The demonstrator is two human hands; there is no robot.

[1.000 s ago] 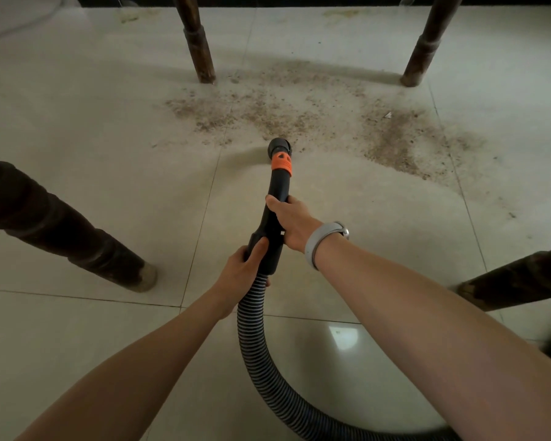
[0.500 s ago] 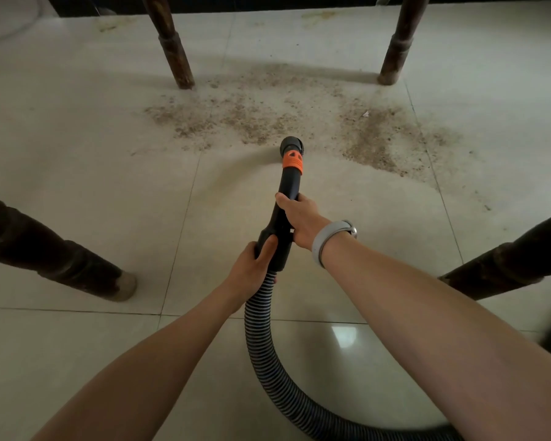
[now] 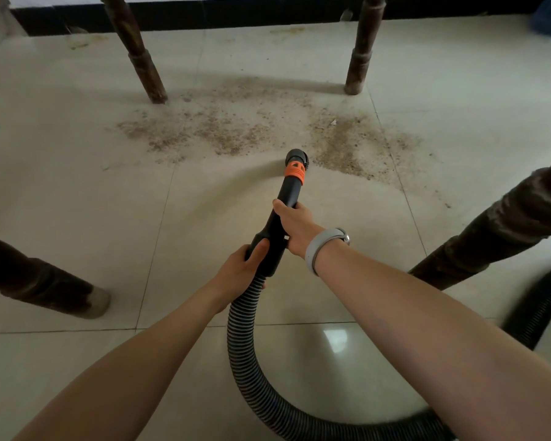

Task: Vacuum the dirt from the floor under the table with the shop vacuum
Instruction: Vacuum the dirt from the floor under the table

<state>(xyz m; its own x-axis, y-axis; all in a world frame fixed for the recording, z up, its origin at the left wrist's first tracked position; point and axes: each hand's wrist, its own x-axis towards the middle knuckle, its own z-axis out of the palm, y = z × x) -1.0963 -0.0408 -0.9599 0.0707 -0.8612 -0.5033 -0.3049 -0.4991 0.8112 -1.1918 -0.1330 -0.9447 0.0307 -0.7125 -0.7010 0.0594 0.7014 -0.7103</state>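
The pale tiled floor fills the view, crossed by thin grout lines. Four dark wooden table legs stand on it: two upright ones beyond the dirt, two thicker-looking ones nearer than it, at either side. The dirt lies as a brown, grainy spread between the two far legs and just this side of them, with a denser patch at its right end. On the near side of the dirt a ribbed black hose loops across the floor and rises to a black nozzle with an orange collar; the nozzle's mouth sits at the near edge of the dirt, by the right-hand patch. No readable writing or brand shows on the nozzle or hose. The left hand wraps its fingers round the nozzle's lower end where the hose joins. The right hand, a grey wristband behind it, grips the nozzle higher up, thumb on top.
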